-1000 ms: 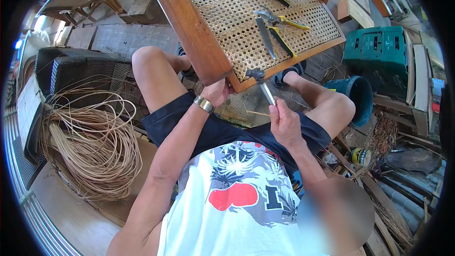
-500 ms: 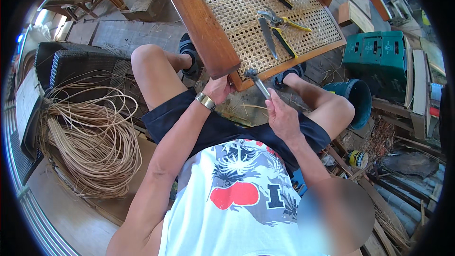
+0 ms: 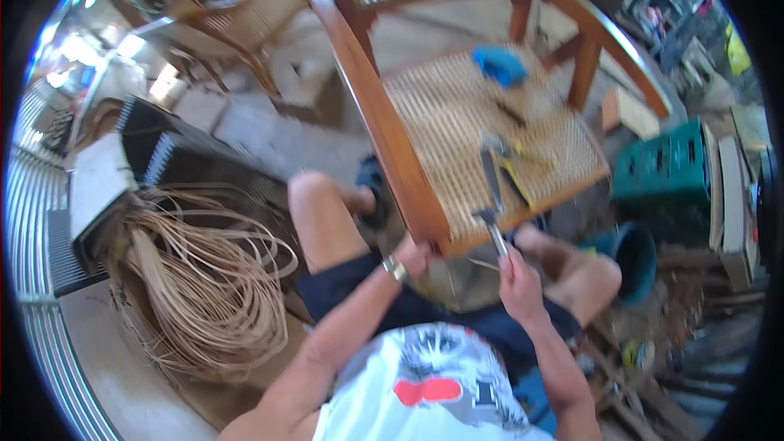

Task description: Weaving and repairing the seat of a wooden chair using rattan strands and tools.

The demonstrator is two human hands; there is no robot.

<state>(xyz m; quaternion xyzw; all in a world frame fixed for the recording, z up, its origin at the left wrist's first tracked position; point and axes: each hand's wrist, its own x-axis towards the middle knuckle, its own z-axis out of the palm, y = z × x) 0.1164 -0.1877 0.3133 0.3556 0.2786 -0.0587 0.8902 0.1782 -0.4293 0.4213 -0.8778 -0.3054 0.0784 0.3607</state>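
A wooden armchair (image 3: 408, 165) with a woven cane seat (image 3: 441, 126) stands in front of me. My left hand (image 3: 416, 256), a watch on its wrist, is closed against the front left corner, below the end of the armrest; what its fingers grip is hidden. In my right hand (image 3: 521, 282) is a hammer (image 3: 499, 239) with a metal shaft, its dark head at the seat's front rail. On the seat lie a knife (image 3: 492, 180), a yellow-handled tool (image 3: 518, 185), yellow-handled pruning shears (image 3: 535, 155), another dark slim tool (image 3: 512, 112) and a blue bundle (image 3: 500, 65). Motion blurs the view.
A big coil of cane strips (image 3: 204, 294) lies at my left by a black woven seat (image 3: 192, 159). Beyond stands another cane chair (image 3: 253, 20). At right are a green crate (image 3: 663, 163), a teal bucket (image 3: 637, 257) and scrap wood.
The view has tilted up and swung left, so the chair's backrest now shows. The hammer head remains near the front rail, and my left hand stays at the corner.
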